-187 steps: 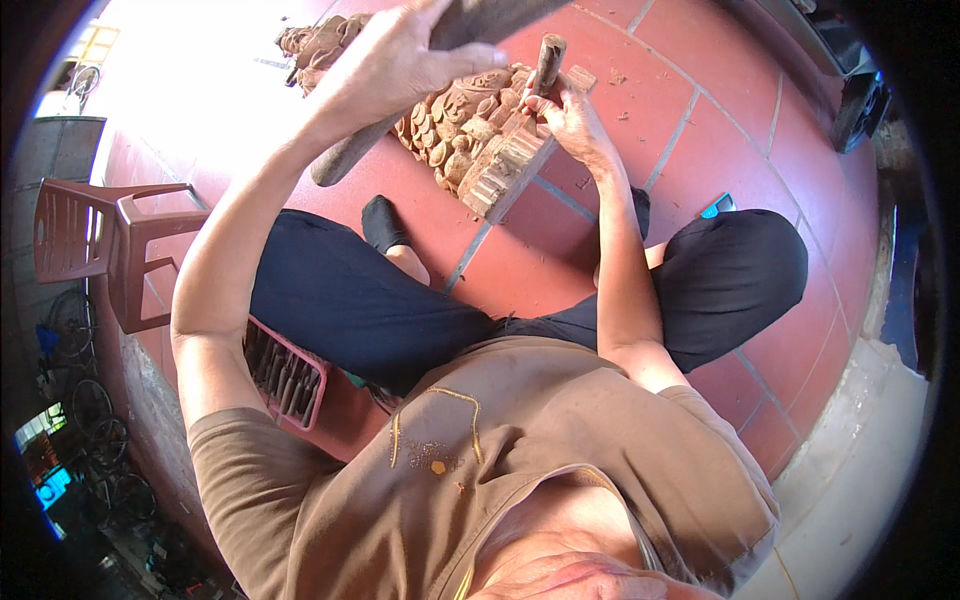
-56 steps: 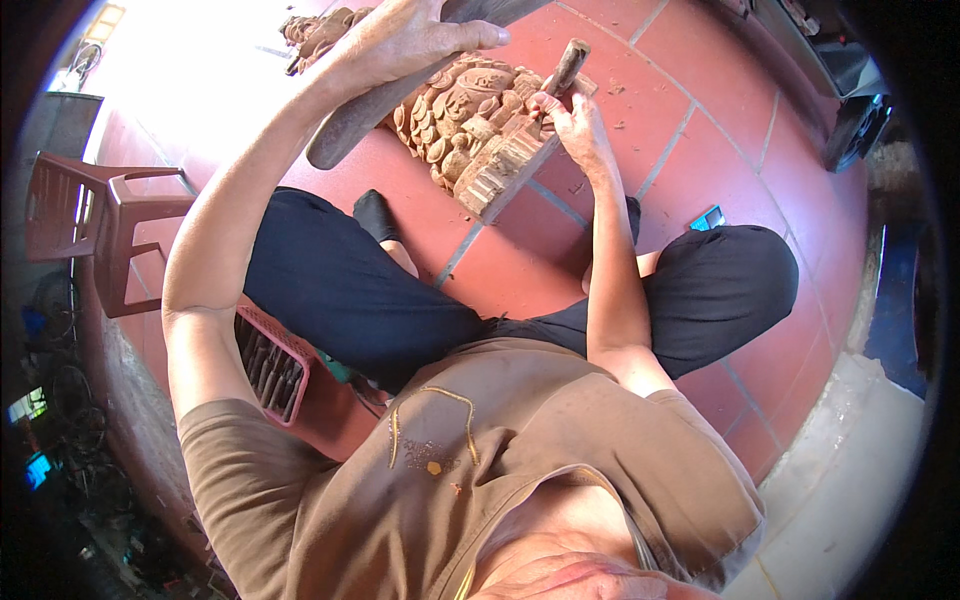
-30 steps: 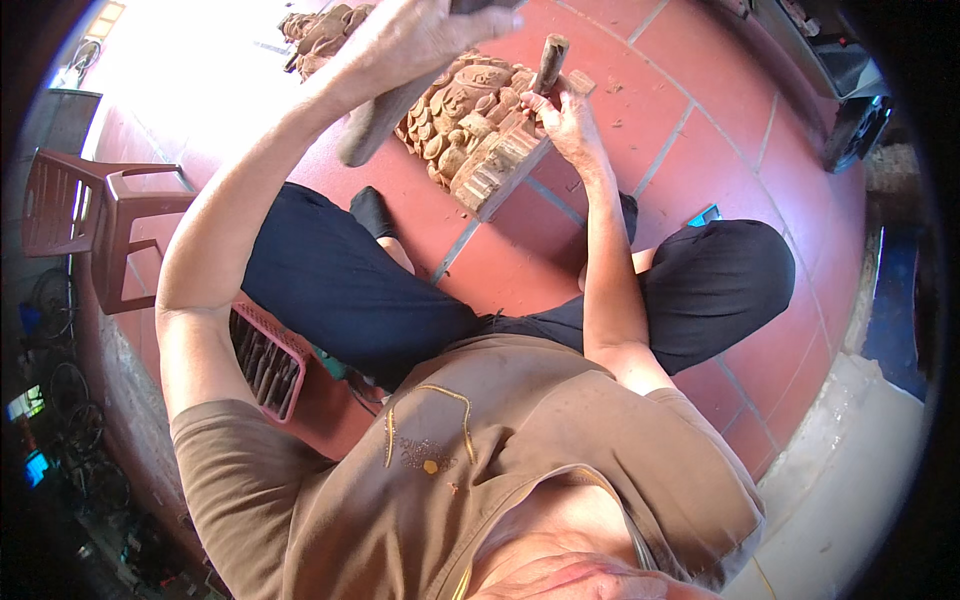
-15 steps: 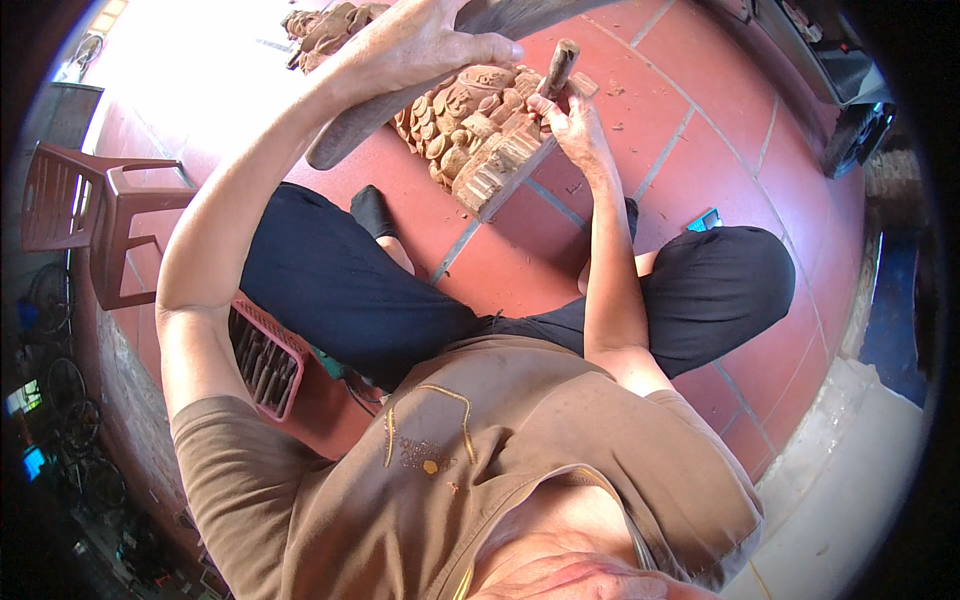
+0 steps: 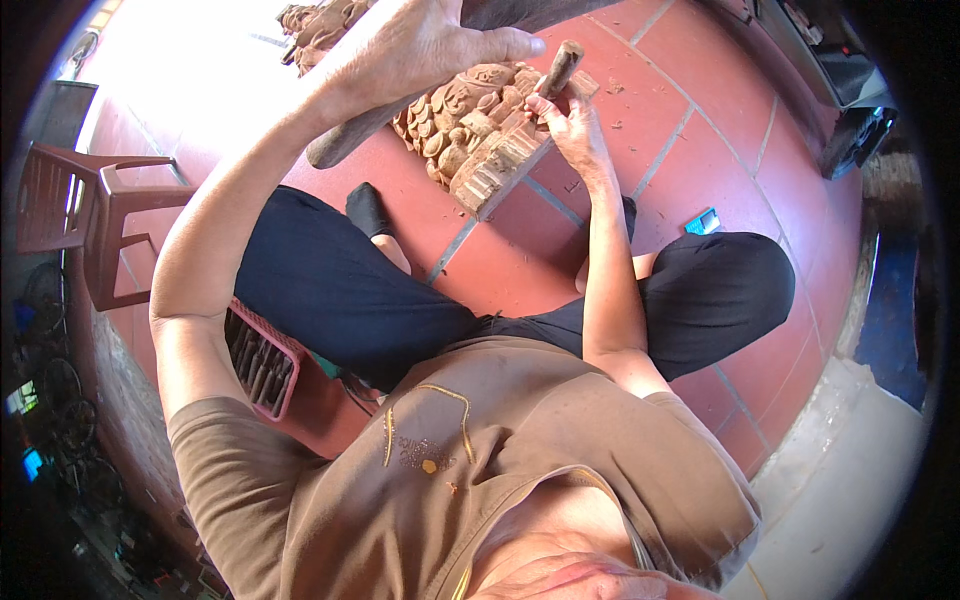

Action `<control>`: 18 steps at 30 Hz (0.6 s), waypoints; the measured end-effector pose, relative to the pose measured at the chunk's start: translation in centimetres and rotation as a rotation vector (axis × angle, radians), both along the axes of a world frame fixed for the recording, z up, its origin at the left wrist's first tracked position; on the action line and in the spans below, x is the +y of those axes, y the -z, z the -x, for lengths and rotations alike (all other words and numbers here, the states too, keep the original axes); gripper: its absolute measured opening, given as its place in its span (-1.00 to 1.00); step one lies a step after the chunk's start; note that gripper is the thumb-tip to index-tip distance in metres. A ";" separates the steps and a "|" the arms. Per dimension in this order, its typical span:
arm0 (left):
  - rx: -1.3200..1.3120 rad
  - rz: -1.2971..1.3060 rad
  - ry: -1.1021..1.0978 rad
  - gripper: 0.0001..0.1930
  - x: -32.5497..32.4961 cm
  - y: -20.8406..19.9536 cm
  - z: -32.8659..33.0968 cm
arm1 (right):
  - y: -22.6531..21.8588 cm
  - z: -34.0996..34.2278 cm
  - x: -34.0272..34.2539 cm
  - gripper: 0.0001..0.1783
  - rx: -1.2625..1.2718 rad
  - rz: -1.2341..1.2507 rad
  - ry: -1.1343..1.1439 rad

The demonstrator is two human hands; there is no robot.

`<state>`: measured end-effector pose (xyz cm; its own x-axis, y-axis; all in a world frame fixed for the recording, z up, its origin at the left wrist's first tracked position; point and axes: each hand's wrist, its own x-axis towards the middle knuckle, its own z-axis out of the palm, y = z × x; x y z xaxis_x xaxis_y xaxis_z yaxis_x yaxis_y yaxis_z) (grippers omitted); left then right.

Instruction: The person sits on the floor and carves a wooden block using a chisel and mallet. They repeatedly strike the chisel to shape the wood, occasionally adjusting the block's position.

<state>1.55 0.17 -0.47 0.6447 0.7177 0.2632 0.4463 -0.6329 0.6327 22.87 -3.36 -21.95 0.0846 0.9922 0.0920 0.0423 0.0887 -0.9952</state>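
My left hand (image 5: 415,50) is raised at the top, wrapped round a long, dark wooden mallet (image 5: 355,138); the thumb stretches along it and the other fingers are mostly hidden. My right hand (image 5: 575,130) grips a chisel by its round wooden handle (image 5: 565,65), which points up; its blade is out of sight. Beneath both hands lies a carved wooden block (image 5: 480,130) with rounded, layered relief and a squared end toward me. The chisel stands over the block's right side, and the mallet crosses above its far left.
Another carved piece (image 5: 320,30) lies at the far left. A brown plastic chair (image 5: 120,210) stands left. Beside my left thigh is a pink basket (image 5: 290,345) of tools. A small blue box (image 5: 703,222) lies by my right knee. Wood chips dot the red tiled floor (image 5: 720,170).
My left hand has shifted slightly right and looks larger, nearer the camera, with the mallet still in it. My right hand and the chisel have hardly moved.
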 end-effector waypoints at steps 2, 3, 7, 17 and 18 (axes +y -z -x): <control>0.062 -0.019 -0.014 -0.32 -0.1 -0.3 0.1 | -0.3 0.1 0.0 -0.74 -0.042 -0.004 -0.016; 0.103 0.002 -0.023 -0.32 -0.3 -0.8 0.1 | -0.3 -0.1 0.1 -0.78 -0.157 -0.025 -0.024; 0.103 0.040 -0.030 -0.33 -0.4 -0.8 0.4 | -0.4 0.1 0.1 -0.81 -0.163 -0.018 -0.047; 0.109 0.082 -0.034 -0.36 -1.2 -1.5 0.3 | -0.2 -0.1 -0.1 -0.81 -0.245 -0.024 -0.039; 0.083 0.085 -0.044 -0.36 -1.4 -1.5 0.2 | -0.2 -0.2 -0.1 -0.81 -0.243 -0.019 -0.042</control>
